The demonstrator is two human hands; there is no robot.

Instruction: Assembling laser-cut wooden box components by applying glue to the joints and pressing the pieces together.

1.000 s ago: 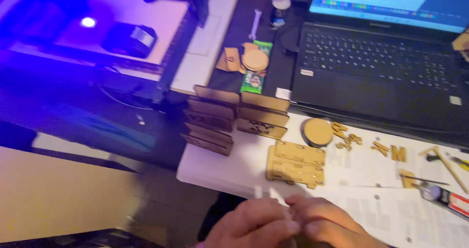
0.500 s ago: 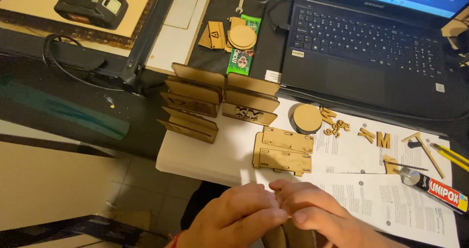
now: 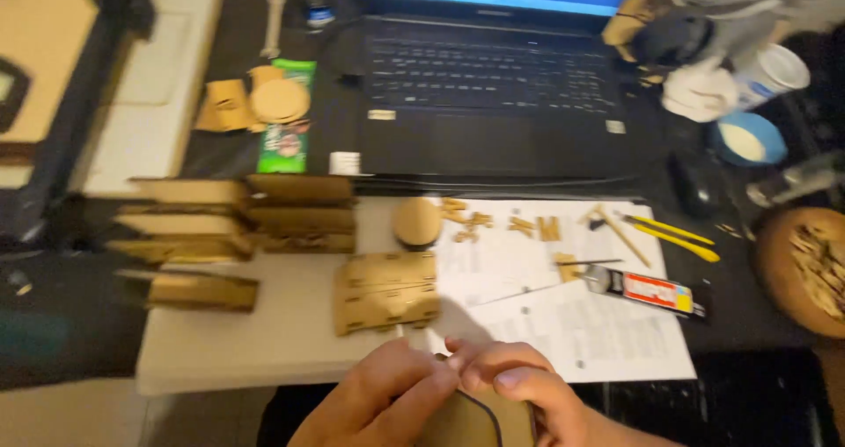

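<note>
While both hands meet at the near edge of the table, the left hand (image 3: 387, 403) and right hand (image 3: 528, 394) have their fingertips pinched together on a flat wooden piece (image 3: 466, 422) with a dark curved edge, held just below the fingers. Working it well likely means a light, even pinch so the thin wood does not snap. Beyond the fingers lies a cut wooden panel (image 3: 387, 290) on paper sheets (image 3: 572, 324); far right of them, a blue bowl (image 3: 746, 139) holds something pale and a round wooden dish (image 3: 805, 271) holds blurred sticks.

Dark desk (image 3: 290, 104) under laptop (image 3: 493, 104), white board (image 3: 264, 333), papers (image 3: 572, 315).
</note>
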